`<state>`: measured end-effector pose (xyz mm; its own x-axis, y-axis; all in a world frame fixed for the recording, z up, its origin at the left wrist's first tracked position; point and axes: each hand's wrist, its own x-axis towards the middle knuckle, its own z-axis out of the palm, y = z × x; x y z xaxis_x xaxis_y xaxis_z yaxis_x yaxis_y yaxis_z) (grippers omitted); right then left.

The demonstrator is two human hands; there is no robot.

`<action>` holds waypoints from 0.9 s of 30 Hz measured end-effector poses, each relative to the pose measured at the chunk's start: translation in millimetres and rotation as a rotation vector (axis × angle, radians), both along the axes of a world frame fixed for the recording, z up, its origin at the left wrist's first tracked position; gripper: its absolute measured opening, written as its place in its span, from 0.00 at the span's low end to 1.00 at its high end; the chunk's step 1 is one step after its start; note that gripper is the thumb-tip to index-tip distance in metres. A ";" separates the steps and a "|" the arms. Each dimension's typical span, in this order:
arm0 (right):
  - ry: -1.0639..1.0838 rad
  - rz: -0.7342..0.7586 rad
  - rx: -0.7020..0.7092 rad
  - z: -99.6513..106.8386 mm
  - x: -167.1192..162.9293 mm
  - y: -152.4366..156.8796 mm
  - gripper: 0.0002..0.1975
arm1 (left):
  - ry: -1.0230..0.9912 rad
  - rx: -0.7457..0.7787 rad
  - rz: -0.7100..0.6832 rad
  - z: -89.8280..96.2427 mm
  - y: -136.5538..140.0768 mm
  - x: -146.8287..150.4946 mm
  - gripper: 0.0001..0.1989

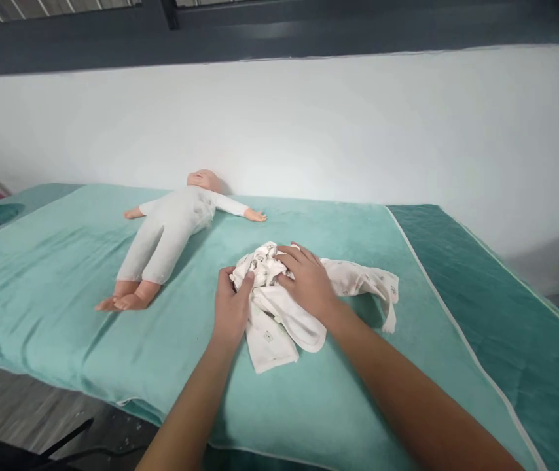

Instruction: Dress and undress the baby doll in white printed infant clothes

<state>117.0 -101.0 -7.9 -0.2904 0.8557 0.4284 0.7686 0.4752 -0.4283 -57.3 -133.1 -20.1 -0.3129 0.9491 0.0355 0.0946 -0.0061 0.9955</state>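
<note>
A white baby garment (287, 317) with small dark prints lies bunched up on the green bed cover. My left hand (232, 302) grips its gathered left edge, thumb on top and fingers partly hidden behind the cloth. My right hand (307, 278) is curled over the crumpled upper part, its fingertips in the folds. One long piece of the garment stretches out to the right, while two flaps hang toward me. Up and to the left, apart from both hands, a baby doll (171, 219) with a white cloth body lies on its back, arms spread.
The green cover (186, 366) spreads over the bed, with a darker green strip (505, 314) on the right. Behind it rises a white wall (309, 131) under a dark beam (279, 33). Grey floor (9, 399) shows at lower left, along with a dark cable (97, 451).
</note>
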 end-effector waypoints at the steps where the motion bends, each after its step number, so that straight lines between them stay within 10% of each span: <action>1: 0.003 -0.010 0.030 0.5 2.9 -0.4 0.16 | 0.021 0.007 0.015 0.2 0.7 0.6 0.17; 8: 0.144 -0.010 0.243 5.6 10.4 -7.3 0.21 | -0.410 0.087 -0.105 2.9 25.2 8.1 0.15; 17: 0.329 0.028 -0.092 2.3 -4.5 -15.5 0.28 | -0.762 -0.108 -0.508 14.2 37.2 7.2 0.20; 27: 1.018 -0.078 -0.254 7.1 33.4 -5.4 0.15 | -0.838 -0.160 -0.367 13.4 38.6 1.5 0.22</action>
